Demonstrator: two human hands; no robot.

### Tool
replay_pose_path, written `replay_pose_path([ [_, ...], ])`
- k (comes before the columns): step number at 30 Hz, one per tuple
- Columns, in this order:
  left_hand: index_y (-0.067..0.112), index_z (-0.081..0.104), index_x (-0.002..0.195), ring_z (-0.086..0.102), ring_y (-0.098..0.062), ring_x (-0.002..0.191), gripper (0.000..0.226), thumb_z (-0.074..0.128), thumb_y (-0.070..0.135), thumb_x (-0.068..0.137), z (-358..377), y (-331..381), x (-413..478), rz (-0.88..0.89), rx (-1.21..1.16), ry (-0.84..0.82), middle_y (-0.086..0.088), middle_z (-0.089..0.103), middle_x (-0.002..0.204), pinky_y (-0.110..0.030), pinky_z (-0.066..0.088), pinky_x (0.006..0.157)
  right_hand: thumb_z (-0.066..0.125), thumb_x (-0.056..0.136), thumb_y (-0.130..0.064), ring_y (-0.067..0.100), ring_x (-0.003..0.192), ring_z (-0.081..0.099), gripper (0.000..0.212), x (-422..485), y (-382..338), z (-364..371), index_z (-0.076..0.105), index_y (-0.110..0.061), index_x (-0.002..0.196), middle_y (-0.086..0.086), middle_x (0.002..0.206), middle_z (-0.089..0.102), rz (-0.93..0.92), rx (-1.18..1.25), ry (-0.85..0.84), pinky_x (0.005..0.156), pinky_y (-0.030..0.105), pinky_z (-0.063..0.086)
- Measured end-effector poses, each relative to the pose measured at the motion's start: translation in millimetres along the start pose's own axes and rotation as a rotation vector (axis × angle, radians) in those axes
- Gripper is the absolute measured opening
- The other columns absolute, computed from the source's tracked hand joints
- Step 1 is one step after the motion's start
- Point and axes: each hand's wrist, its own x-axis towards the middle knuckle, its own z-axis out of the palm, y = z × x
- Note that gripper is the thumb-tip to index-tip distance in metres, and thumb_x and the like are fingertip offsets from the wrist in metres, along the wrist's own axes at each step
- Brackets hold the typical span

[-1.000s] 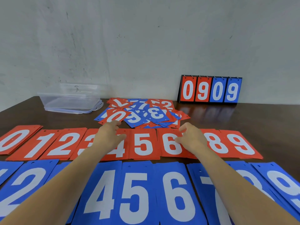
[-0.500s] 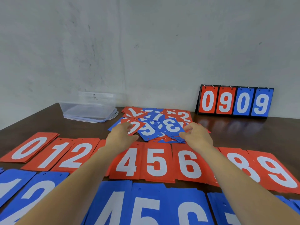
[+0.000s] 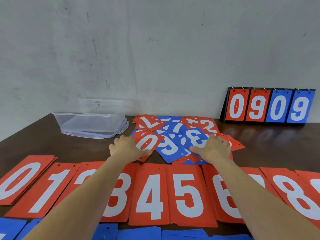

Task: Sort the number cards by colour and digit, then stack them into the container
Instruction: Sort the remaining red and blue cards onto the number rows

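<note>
Clear glossy plastic container (image 3: 90, 122), matt red and blue number cards (image 3: 174, 139), dark polished wooden tabletop (image 3: 270, 144), scuffed matt wall (image 3: 155, 49)

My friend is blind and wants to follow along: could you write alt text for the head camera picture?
A person's left hand and right hand rest on a jumbled pile of red and blue number cards on a dark table. Nearer lies a sorted row of red cards; behind stand a clear container and a scoreboard reading 0909.
</note>
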Motion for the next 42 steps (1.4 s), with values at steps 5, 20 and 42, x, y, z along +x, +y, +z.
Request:
replay_pose_path([
  [5, 0.018, 0.041, 0.140, 0.043, -0.029, 0.129, 0.103, 0.067, 0.080, 0.061, 0.2, 1.8, 7.5, -0.054, -0.042, -0.041, -0.008, 0.049, 0.138, -0.046, 0.037, 0.105, 0.068, 0.078, -0.061, 0.032, 0.138, 0.028, 0.091, 3.9, -1.3, -0.4, 0.029, -0.014, 0.146, 0.013, 0.148, 0.033, 0.030, 0.046, -0.012, 0.109, 0.045, 0.029],
  [20, 0.010, 0.039, 0.132, 0.061, -0.026, 0.094, 0.068, 0.078, 0.010, 0.075, -28.8, 17.1, -22.3, 0.092, -0.554, 0.198, -0.014, 0.060, 0.119, -0.034, 0.054, 0.074, 0.074, 0.081, -0.006, 0.028, 0.085, 0.065, 0.022, 10.5, 12.1, -23.0, 0.057, -0.011, 0.094, 0.006, 0.090, 0.062, -0.094, 0.744, 0.078, 0.071, 0.040, 0.055],
  [42, 0.019, 0.057, 0.105, 0.065, -0.008, 0.048, 0.012, 0.056, 0.028, 0.097, -66.3, -5.9, -115.1, 0.140, -1.075, 0.490, 0.002, 0.069, 0.072, -0.012, 0.048, 0.047, 0.052, 0.097, -0.012, 0.010, 0.048, 0.064, 0.022, -58.0, 19.0, -82.6, 0.045, -0.011, 0.119, 0.010, 0.103, 0.064, -0.392, 1.028, 0.059, 0.037, 0.014, 0.039],
])
